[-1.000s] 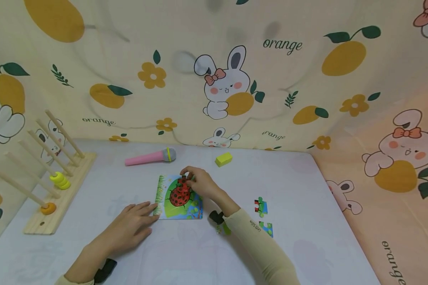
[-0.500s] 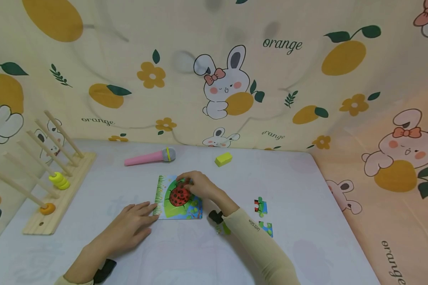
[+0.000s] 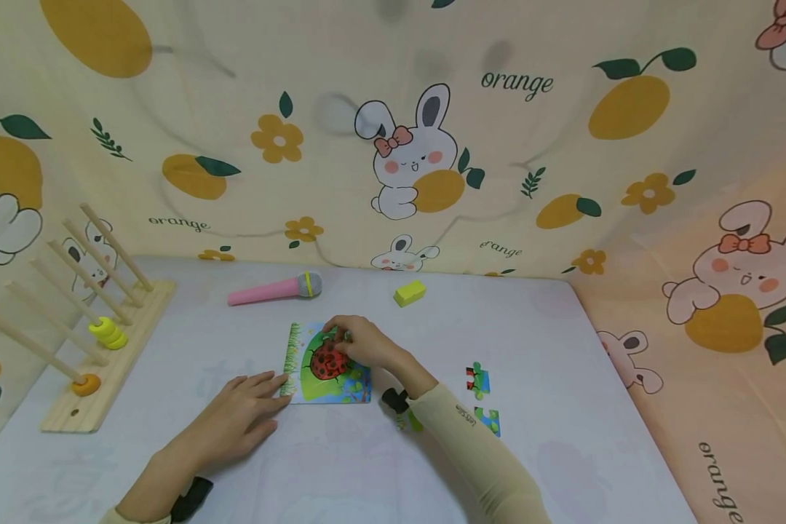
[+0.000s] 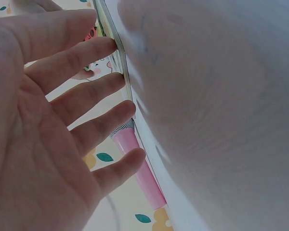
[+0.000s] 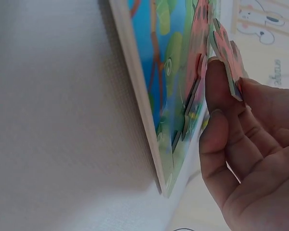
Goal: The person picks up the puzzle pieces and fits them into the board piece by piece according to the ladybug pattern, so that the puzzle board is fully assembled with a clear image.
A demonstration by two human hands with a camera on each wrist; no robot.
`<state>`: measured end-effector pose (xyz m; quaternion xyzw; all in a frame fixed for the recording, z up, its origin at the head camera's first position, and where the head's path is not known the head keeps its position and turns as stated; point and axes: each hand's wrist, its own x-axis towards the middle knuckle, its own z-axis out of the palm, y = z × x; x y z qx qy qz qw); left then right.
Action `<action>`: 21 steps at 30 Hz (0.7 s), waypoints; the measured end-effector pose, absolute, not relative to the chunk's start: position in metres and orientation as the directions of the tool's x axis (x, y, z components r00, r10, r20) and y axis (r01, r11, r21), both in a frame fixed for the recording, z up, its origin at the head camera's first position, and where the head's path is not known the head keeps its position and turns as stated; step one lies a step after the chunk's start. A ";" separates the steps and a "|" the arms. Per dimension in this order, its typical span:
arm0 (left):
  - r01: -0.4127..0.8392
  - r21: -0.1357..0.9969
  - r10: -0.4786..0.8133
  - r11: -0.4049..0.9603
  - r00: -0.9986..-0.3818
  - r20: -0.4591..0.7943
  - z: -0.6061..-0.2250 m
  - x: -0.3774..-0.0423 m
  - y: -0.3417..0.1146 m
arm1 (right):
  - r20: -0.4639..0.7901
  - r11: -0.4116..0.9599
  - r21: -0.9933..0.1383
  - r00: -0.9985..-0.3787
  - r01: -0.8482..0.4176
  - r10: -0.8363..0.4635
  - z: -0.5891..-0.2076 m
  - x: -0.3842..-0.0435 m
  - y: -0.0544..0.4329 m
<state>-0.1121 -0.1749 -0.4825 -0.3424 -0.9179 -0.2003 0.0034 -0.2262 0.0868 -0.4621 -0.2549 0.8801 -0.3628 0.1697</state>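
Observation:
A ladybug jigsaw puzzle board lies flat on the table, its red ladybug on green partly covered by my right hand. The right wrist view shows that hand's thumb and fingers pinching a red puzzle piece. This piece is tilted, just above the board's picture. On the other side, my left hand has its fingers spread, with fingertips at the board's left edge. Palm and extended fingers fill much of the left wrist view. Two loose puzzle pieces, one red and green and one green and blue, lie to the right.
Behind the board are a pink toy microphone and a yellow block. A wooden peg stand with yellow and orange rings is at the left. Under the right wrist, another green piece is partly hidden. Patterned cloth surrounds the table.
My right hand has come slightly down and toward me over the ladybug picture, still pinching the puzzle piece. The left hand stays in place at the board's edge.

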 end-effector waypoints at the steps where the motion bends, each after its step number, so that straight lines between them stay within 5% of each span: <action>1: 0.630 0.364 0.628 0.686 -0.765 0.142 -0.482 -0.112 -0.175 | -0.113 0.606 -0.726 -0.813 -0.325 -0.571 -0.462 -0.226 0.087; 21: 0.629 0.365 0.630 0.686 -0.765 0.134 -0.482 -0.112 -0.176 | -0.148 0.531 -0.781 -0.729 -0.329 -0.669 -0.458 -0.236 0.080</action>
